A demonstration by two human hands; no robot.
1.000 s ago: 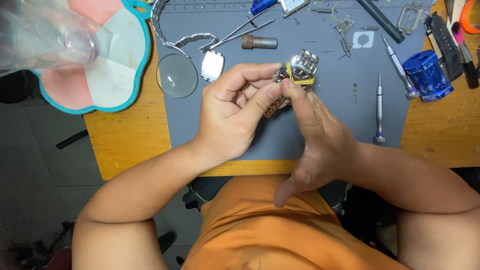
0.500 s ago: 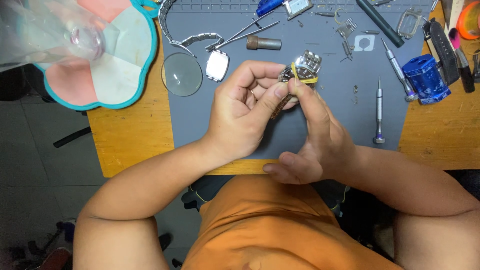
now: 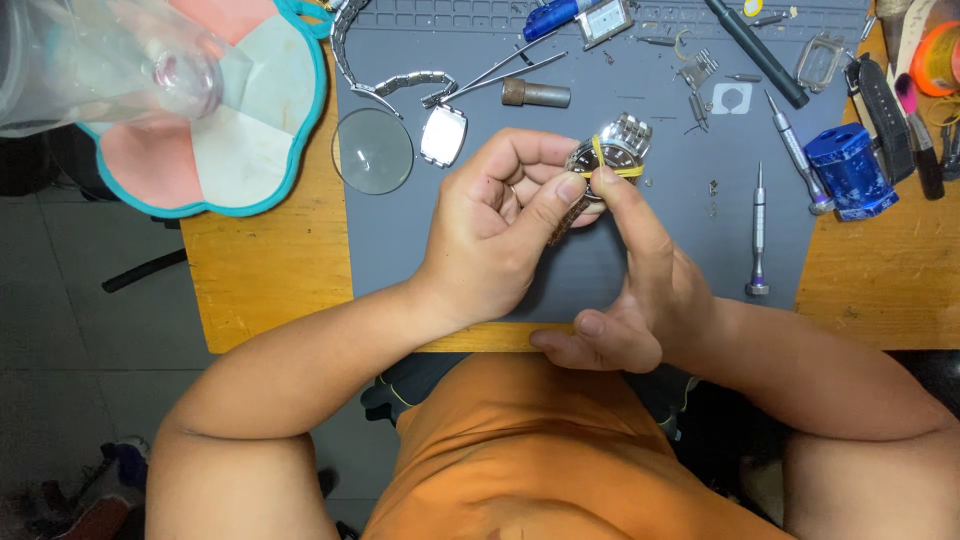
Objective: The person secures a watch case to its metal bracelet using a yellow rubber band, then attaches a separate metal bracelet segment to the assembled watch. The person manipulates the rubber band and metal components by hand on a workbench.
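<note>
My left hand (image 3: 500, 225) grips a wristwatch (image 3: 612, 150) with a dark round dial and a steel bracelet, holding it just above the grey work mat (image 3: 640, 250). A yellow rubber band (image 3: 600, 160) crosses the watch case. My right hand (image 3: 640, 290) reaches up from below, its forefinger and thumb pinching at the band on the watch case. A brown strap end pokes out under my left thumb. Both forearms rest at the table's front edge.
On the mat lie a round glass lens (image 3: 372, 150), a rectangular watch case (image 3: 444, 135), a steel bracelet (image 3: 385, 75), tweezers (image 3: 505, 70), a brown cylinder (image 3: 535, 94) and two small screwdrivers (image 3: 757, 230). A blue container (image 3: 848, 172) stands right. A plastic bottle (image 3: 100, 60) and flower-shaped mat (image 3: 240, 130) sit left.
The camera view has shifted slightly. My right hand has slid up so its fingertips meet the watch, and my left hand has closed tighter around it.
</note>
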